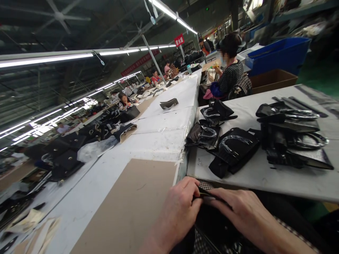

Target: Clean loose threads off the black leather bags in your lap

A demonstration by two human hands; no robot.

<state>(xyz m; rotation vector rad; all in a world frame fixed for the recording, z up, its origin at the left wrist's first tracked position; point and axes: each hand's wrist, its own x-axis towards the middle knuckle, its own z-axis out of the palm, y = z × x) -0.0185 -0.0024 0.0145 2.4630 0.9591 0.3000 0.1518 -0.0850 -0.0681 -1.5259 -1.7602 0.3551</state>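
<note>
At the bottom of the head view, a black bag lies over my lap, its lower part dark and hard to make out. My left hand pinches the bag's upper edge between thumb and bent fingers. Close beside it, my right hand is closed on the same edge, its fingers pointing left and meeting near the left thumb. A thin pale strip shows along the edge between the hands. Black-and-white checked cloth shows behind and below the bag.
Left of my hands, a brown board lies on the long white table. Black handbags with wrapped handles lie on the right table. Black bags pile up at left. A seated person works ahead, near a blue bin.
</note>
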